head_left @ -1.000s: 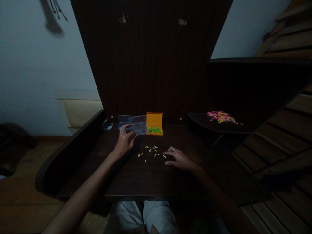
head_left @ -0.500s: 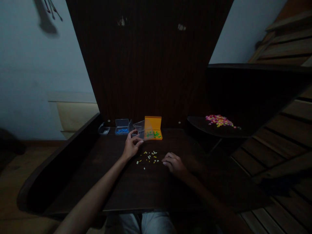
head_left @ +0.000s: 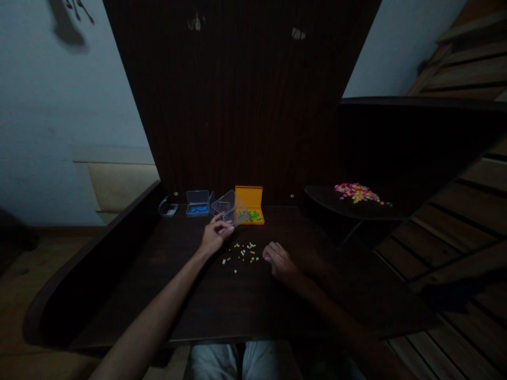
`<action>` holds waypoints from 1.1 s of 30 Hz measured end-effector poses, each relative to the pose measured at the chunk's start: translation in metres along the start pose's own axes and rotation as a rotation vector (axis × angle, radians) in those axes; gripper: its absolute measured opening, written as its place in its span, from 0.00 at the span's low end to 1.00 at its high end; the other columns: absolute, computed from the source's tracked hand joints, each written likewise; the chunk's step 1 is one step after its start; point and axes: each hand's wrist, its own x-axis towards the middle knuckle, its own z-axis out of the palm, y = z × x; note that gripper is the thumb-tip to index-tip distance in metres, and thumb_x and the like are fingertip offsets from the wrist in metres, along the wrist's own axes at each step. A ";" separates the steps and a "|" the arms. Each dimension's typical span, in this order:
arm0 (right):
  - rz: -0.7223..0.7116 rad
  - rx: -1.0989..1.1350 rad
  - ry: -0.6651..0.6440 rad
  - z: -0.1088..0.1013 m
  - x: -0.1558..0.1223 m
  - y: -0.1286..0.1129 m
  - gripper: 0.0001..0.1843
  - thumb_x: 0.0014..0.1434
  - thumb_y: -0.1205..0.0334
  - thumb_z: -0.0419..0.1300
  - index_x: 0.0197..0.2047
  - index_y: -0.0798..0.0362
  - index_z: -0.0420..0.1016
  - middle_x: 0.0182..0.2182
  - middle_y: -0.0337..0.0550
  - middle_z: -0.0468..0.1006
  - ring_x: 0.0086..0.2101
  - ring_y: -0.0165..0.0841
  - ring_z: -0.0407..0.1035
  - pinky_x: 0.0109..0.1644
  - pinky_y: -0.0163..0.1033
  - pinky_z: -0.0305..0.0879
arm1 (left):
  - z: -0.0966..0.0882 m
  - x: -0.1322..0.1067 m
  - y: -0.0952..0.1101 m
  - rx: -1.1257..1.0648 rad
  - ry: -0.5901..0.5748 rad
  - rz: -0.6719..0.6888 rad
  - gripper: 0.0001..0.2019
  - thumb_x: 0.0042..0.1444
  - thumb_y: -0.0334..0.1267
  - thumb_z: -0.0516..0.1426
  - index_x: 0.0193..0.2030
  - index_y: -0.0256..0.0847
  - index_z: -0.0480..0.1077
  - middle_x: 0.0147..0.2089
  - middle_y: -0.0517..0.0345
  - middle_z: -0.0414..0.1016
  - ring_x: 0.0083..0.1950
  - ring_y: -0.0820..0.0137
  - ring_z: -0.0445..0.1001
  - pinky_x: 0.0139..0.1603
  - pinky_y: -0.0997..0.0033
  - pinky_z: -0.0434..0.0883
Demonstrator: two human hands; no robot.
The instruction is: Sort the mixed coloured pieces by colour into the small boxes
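Note:
My left hand [head_left: 213, 237] grips a clear plastic box [head_left: 227, 202] by its near edge, tilted, with its lid open. Through and beside it shows an open orange box [head_left: 249, 195] with small green pieces [head_left: 253, 215] inside. Small white and yellow pieces [head_left: 243, 252] lie scattered on the dark wooden desk [head_left: 222, 306] between my hands. Just right of these pieces rests my right hand [head_left: 280, 262], its fingers curled together. Whatever those fingers hold, if anything, is hidden.
Left of the held box stands an open clear box [head_left: 197, 197] with blue pieces. A small clear case [head_left: 169, 210] sits by the raised left side board [head_left: 99, 264]. Pink, red and yellow pieces [head_left: 356, 193] are heaped on a side shelf [head_left: 332, 203] at right.
The clear box in my left hand has tipped and turned a little. My right hand has curled its fingers in more tightly, close to the same spot. The view has shifted slightly.

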 end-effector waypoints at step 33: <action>-0.036 0.139 0.160 -0.020 0.096 -0.014 0.12 0.60 0.73 0.57 0.38 0.51 0.81 0.37 0.45 0.81 0.39 0.37 0.74 0.45 0.42 0.69 | 0.016 -0.016 0.008 -0.261 -0.204 -0.117 0.51 0.38 0.29 0.71 0.69 0.47 0.54 0.50 0.51 0.70 0.43 0.70 0.74 0.45 0.66 0.76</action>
